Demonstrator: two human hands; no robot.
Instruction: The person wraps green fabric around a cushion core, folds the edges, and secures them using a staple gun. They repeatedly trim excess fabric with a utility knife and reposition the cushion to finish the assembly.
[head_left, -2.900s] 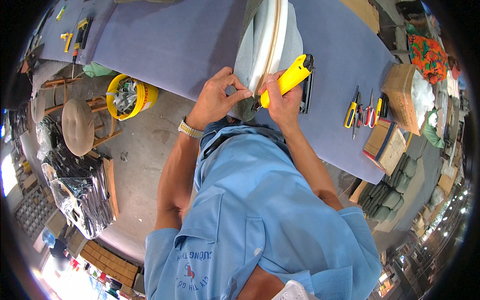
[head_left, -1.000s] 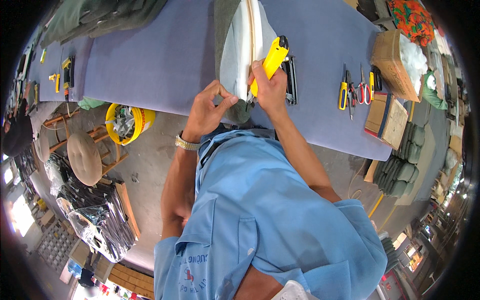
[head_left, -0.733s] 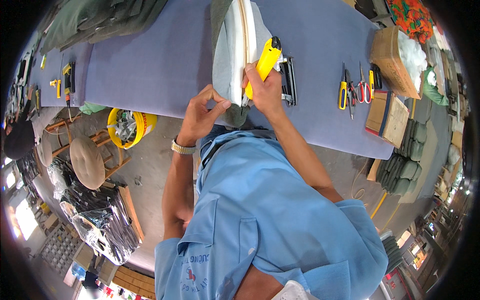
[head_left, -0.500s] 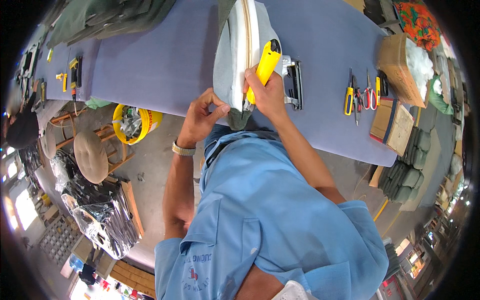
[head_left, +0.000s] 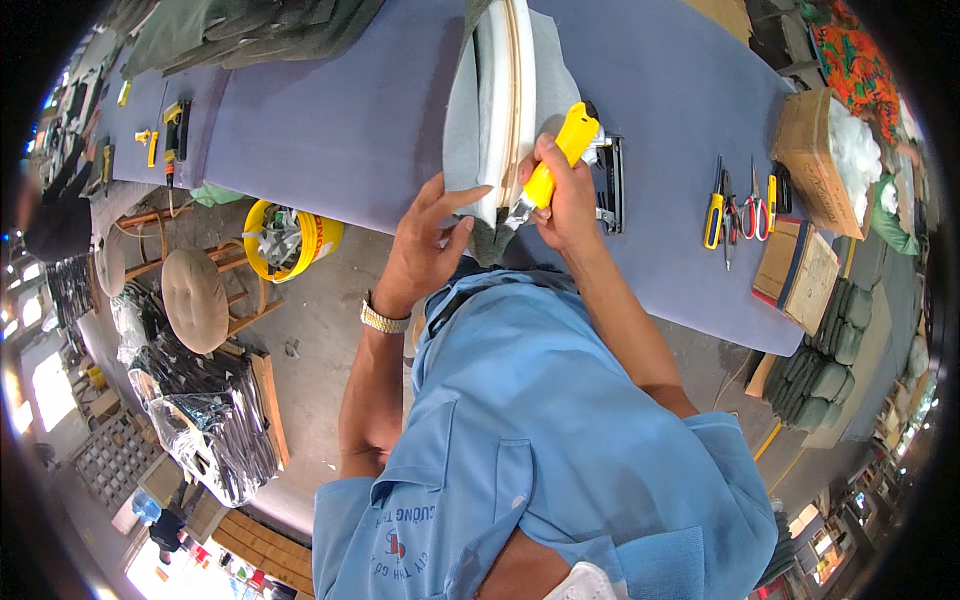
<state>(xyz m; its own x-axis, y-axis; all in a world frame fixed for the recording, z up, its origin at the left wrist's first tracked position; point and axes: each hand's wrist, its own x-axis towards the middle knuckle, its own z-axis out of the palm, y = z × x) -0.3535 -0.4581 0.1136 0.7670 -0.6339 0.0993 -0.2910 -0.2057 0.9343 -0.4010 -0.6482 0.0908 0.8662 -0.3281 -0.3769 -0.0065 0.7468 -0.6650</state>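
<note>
A padded cushion panel (head_left: 490, 110), with white foam, a wooden strip and grey-green fabric around it, stands edge-up on the blue-grey table in front of me. My right hand (head_left: 568, 205) grips a yellow utility knife (head_left: 562, 150); its blade reaches down to the panel's near end. My left hand (head_left: 428, 240) rests at the left side of that end, index finger stretched along the grey fabric and thumb apart from it. Between the hands hangs the dark green fabric corner (head_left: 489, 245). Just right of the knife lies a silver-and-black staple gun (head_left: 612, 185), partly hidden.
On the table's right are a yellow-handled tool (head_left: 714, 218), pliers (head_left: 730, 222), red-handled scissors (head_left: 755, 212) and a cardboard box (head_left: 812, 150) with white stuffing. Dark fabric (head_left: 250, 35) is heaped at far left. A yellow bucket (head_left: 325, 245) stands beside the table's front edge.
The left hand has loosened its pinch on the fabric corner and its index finger now stretches over the grey fabric. The knife has tilted further right, with its blade in sight.
</note>
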